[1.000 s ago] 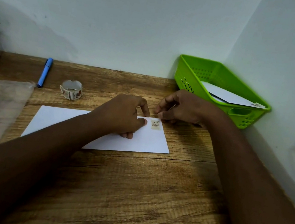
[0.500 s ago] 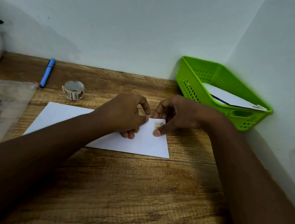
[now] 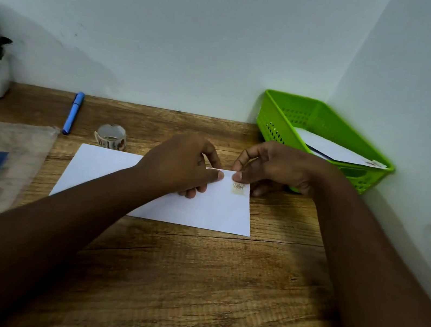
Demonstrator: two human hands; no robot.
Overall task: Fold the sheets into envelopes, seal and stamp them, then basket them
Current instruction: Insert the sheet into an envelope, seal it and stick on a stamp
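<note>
Envelope (image 3: pixel 201 209) lies flat on the table (image 3: pixel 188 287), its stamped far-right corner pinched along the top edge by the left hand (image 3: pixel 179 166) and right hand (image 3: pixel 270 167), thumbs nearly touching beside the stamp (image 3: pixel 238 188).

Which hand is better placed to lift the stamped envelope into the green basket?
Right, probably. The right hand already touches the envelope at its stamped corner, the end beside the basket. The left hand rests nearer the middle, farther away.
</note>
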